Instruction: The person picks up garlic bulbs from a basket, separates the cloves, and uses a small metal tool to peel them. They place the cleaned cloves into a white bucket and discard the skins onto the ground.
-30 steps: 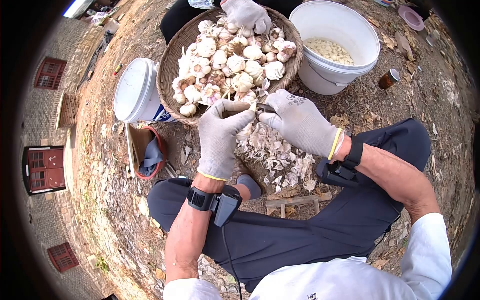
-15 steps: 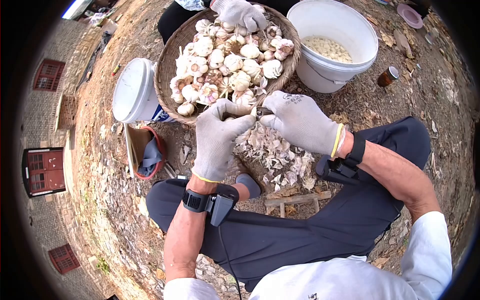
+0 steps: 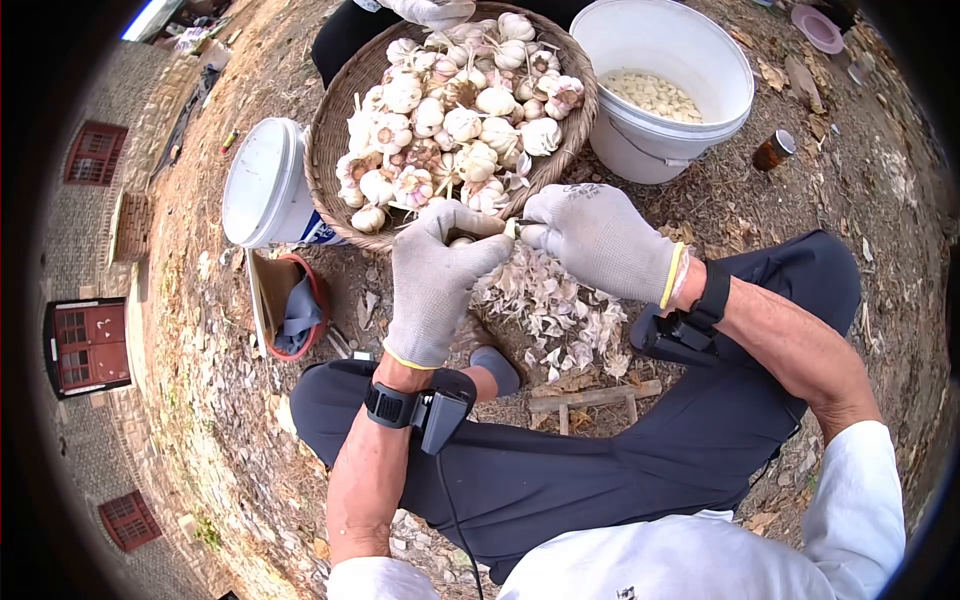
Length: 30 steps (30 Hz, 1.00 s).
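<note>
My left hand [image 3: 447, 265], in a grey glove with a yellow cuff, pinches a pale garlic clove [image 3: 511, 228] between thumb and forefinger. Something whitish shows inside its curled fingers. My right hand [image 3: 598, 238], gloved alike, is closed close against the clove; a small dark thing shows at its fingertips, too hidden to name. Just beyond both hands stands a round wicker basket [image 3: 325, 150] heaped with garlic bulbs [image 3: 462, 125]. Papery garlic skins [image 3: 560, 315] lie on the ground below my hands.
A white bucket [image 3: 690, 45] holding peeled cloves stands right of the basket, a lidded white bucket [image 3: 262, 185] left. Another person's gloved hand [image 3: 435, 12] is at the basket's far rim. A brown jar [image 3: 774, 152], red basin [image 3: 318, 315] and wooden piece [image 3: 595, 397] are on the ground.
The other person's gloved hand has drawn back from over the bulbs to the far rim, up and left. My hands stay together, and more of the pale clove shows between them.
</note>
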Motion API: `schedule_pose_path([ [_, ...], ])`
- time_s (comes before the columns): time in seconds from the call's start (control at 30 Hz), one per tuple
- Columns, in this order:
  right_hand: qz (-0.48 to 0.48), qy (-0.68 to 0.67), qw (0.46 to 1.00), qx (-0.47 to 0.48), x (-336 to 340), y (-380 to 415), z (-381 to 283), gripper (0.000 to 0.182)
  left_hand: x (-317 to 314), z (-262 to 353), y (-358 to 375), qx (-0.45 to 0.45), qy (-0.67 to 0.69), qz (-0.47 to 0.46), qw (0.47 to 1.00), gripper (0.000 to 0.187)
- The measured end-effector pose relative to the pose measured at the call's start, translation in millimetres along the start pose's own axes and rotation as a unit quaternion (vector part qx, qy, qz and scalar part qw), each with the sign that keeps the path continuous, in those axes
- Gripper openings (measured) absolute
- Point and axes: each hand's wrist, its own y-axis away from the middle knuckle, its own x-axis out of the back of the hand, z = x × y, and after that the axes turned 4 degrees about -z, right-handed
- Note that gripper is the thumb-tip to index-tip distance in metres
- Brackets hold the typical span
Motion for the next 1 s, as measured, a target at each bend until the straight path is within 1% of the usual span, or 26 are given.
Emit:
schedule_pose_path([
  [0.1, 0.024, 0.01, 1.0, 0.007, 0.9, -1.8, 0.9, 0.03, -1.6, -0.1, -1.4, 0.005, 0.005, -0.007, 1.0, 0.019],
  [0.17, -0.006, -0.002, 0.999, -0.052, 6.7, -3.6, -0.1, 0.03, -3.7, 0.1, -2.3, 0.001, 0.004, -0.014, 1.0, 0.018],
  [0.23, -0.005, -0.008, 0.998, -0.063, 6.9, -2.6, 1.0, 0.031, -6.1, 1.1, -1.7, 0.024, 0.092, -0.012, 0.995, 0.02],
  [0.27, -0.003, -0.015, 0.997, -0.073, 7.3, -2.9, 1.8, 0.033, -4.3, 0.3, -3.1, 0.024, 0.092, -0.011, 0.995, 0.02],
  [0.3, -0.003, -0.015, 0.997, -0.073, 6.5, -2.8, 3.8, 0.033, -1.7, -0.6, -5.5, 0.037, 0.139, -0.016, 0.989, 0.022],
  [0.33, 0.014, -0.03, 0.998, -0.052, 4.7, -2.2, 7.0, 0.034, 0.0, 0.0, -6.9, 0.051, 0.186, -0.021, 0.981, 0.023],
  [0.37, 0.03, -0.046, 0.998, -0.031, 3.2, -2.2, 9.2, 0.036, 1.4, 1.8, -6.3, 0.067, 0.195, -0.018, 0.978, 0.024],
  [0.4, 0.03, -0.046, 0.998, -0.031, 2.3, -2.6, 9.9, 0.036, 1.7, 1.3, -6.3, 0.068, 0.195, -0.018, 0.978, 0.024],
  [0.5, 0.042, -0.051, 0.998, -0.014, 2.5, -3.6, 8.4, 0.039, 2.2, -1.2, -5.8, 0.059, 0.186, -0.016, 0.981, 0.023],
  [0.57, 0.012, -0.018, 1.0, -0.018, 6.6, -4.5, 5.1, 0.039, 1.9, -2.3, -6.5, 0.045, 0.136, -0.012, 0.99, 0.025],
  [0.6, 0.012, -0.018, 1.0, -0.018, 5.2, -4.4, 4.8, 0.039, 1.1, -1.9, -6.0, 0.045, 0.136, -0.012, 0.99, 0.025],
  [0.67, 0.039, 0.0, 0.999, 0.014, 1.9, -3.8, 4.7, 0.037, -1.3, 1.0, -4.5, 0.028, 0.081, 0.003, 0.996, 0.025],
  [0.7, 0.039, 0.0, 0.999, 0.014, 1.6, -3.5, 5.0, 0.037, -2.5, 2.8, -3.8, 0.028, 0.081, 0.002, 0.996, 0.025],
  [0.77, 0.045, 0.016, 0.998, 0.03, 0.7, -2.0, 5.1, 0.033, -4.6, 6.2, -2.1, 0.003, 0.004, 0.012, 1.0, 0.025],
  [0.8, 0.045, 0.016, 0.998, 0.029, 1.3, -1.4, 3.8, 0.033, -5.1, 7.3, -1.7, 0.004, 0.004, 0.011, 1.0, 0.025],
  [0.87, 0.046, 0.042, 0.998, 0.03, 4.0, 0.6, 0.9, 0.031, -6.3, 8.7, -2.0, 0.002, -0.039, 0.014, 0.999, 0.024],
  [1.0, 0.04, 0.052, 0.997, 0.03, 5.6, 2.1, -1.6, 0.03, -7.2, 2.7, -2.9, 0.008, -0.045, 0.016, 0.999, 0.025],
])
